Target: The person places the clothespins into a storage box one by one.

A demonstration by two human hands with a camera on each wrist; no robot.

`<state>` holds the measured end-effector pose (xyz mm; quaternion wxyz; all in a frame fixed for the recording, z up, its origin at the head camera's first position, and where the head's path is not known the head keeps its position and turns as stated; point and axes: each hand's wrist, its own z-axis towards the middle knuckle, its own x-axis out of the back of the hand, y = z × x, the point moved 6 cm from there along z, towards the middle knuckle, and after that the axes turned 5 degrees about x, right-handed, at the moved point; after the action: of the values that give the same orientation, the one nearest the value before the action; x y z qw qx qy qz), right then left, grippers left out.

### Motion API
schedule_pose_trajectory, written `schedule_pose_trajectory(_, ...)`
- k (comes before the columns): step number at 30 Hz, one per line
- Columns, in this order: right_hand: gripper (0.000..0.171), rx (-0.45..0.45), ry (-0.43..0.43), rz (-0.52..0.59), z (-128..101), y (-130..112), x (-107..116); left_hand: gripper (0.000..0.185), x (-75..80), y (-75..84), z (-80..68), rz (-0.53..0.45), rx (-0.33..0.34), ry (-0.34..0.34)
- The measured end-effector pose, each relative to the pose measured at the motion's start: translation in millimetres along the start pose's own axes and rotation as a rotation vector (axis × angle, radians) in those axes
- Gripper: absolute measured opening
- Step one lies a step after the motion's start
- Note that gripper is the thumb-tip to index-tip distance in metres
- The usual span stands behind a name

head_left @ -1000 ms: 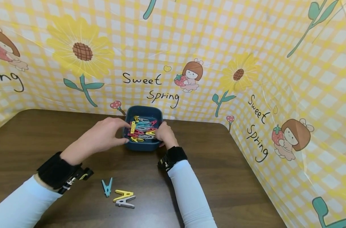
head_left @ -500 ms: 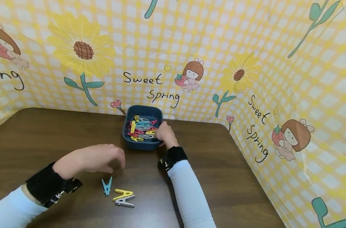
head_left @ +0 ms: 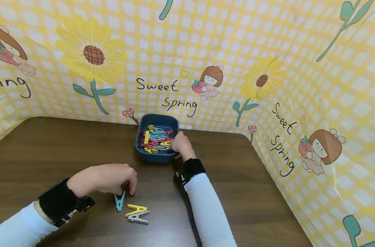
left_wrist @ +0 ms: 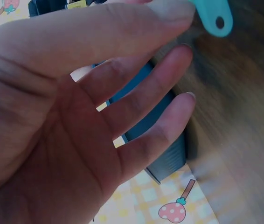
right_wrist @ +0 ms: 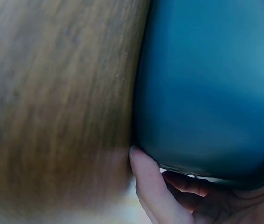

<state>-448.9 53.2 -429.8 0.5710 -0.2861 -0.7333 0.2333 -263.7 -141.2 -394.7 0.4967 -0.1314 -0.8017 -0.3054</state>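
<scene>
My left hand [head_left: 108, 179] is low over the table, its thumb and fingertips at the upper ends of a teal clothespin [head_left: 119, 203]. In the left wrist view the thumb [left_wrist: 171, 10] lies against the teal clothespin [left_wrist: 216, 17]; the other fingers are loosely bent, and the index fingertip is hidden. A yellow clothespin [head_left: 136, 209] and a grey clothespin [head_left: 138, 218] lie side by side just right of it. My right hand [head_left: 182, 145] grips the right side of a dark blue plastic bin [head_left: 157, 157], its fingers around the wall [right_wrist: 206, 93].
Several red, yellow, teal and grey clothespins [head_left: 156, 139] lie heaped in the bin. The brown wooden table [head_left: 236, 192] meets a yellow checked cloth [head_left: 162, 51] behind the bin and along the right side.
My left hand has come away from the bin's left rim, down toward me to the teal clothespin. My right hand and the bin stay in place; the view shifts slightly.
</scene>
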Motion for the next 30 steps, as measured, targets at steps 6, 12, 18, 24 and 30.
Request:
schedule_pose_trajectory(6,0.064,0.011,0.008,-0.022,0,0,0,0.034,-4.6,1.8,2.1,0.006,0.011,-0.015)
schedule_pose_trajectory(12,0.063,-0.022,0.004,-0.039,19,7,-5,0.030,-6.4,2.6,5.5,0.001,0.003,-0.018)
schedule_pose_trajectory(18,0.063,-0.008,0.002,-0.037,18,7,-5,0.028,-7.1,1.7,7.5,0.011,0.000,-0.009)
schedule_pose_trajectory(24,0.058,0.009,0.015,-0.031,3,0,-1,0.024,-4.9,1.3,9.3,-0.002,-0.057,0.014)
schedule_pose_trajectory(30,0.055,0.014,0.021,-0.023,1,0,-1,0.021,-1.6,-1.9,11.0,-0.042,-0.076,0.024)
